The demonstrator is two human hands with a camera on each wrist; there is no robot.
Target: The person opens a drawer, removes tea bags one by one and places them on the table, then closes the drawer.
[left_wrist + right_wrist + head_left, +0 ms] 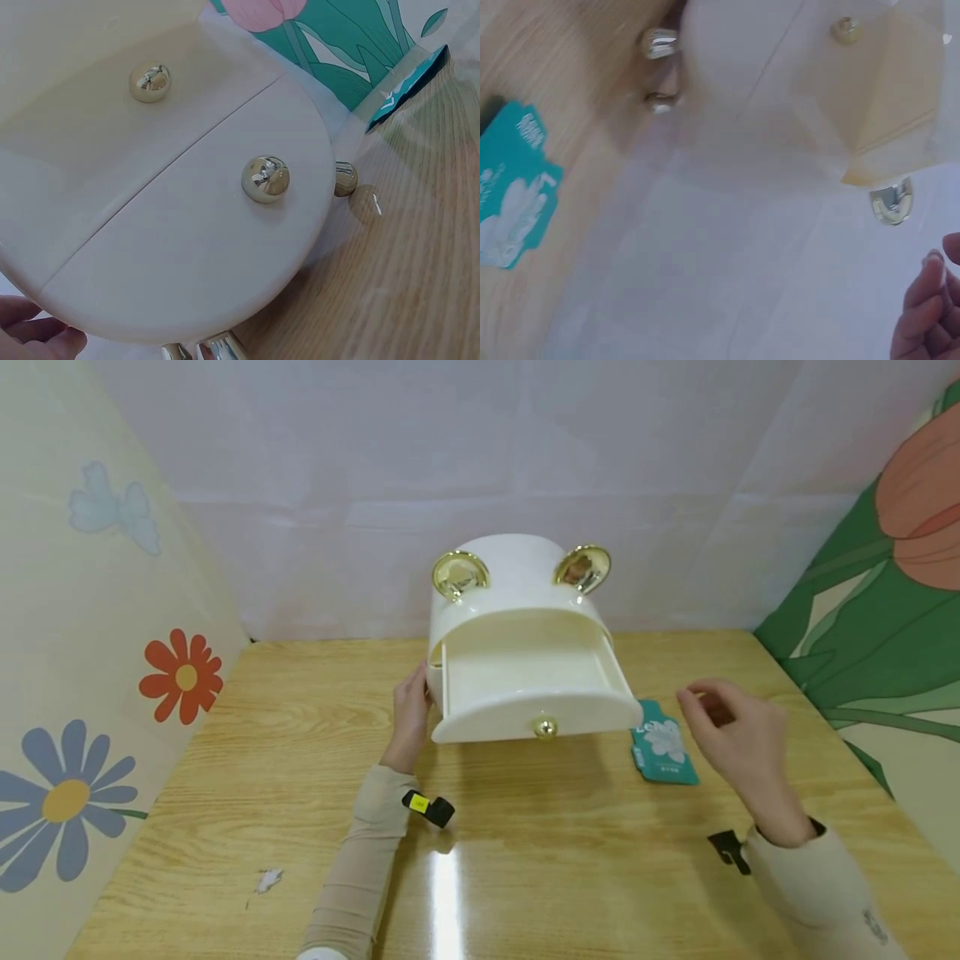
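Note:
A glossy white drawer box (517, 568) with two gold round ears stands on the table, its upper drawer (487, 717) pulled out toward me. The visible inside of that drawer is bare. My left hand (409, 718) rests against the box's left side, fingertips at the edge of its front in the left wrist view. The lower drawer (172, 232), with a gold knob (265, 179), is closed. My right hand (738, 739) is raised to the right of the box, fingers loosely curled, with nothing visible in them. Below and left of it lies a teal packet (663, 743).
The wooden table (247, 760) meets a white cloth backdrop (337, 527) behind the box. Flower-printed panels (885, 635) flank it at both sides. A small whitish patch (268, 881) marks the tabletop at front left. Gold feet (221, 346) support the box.

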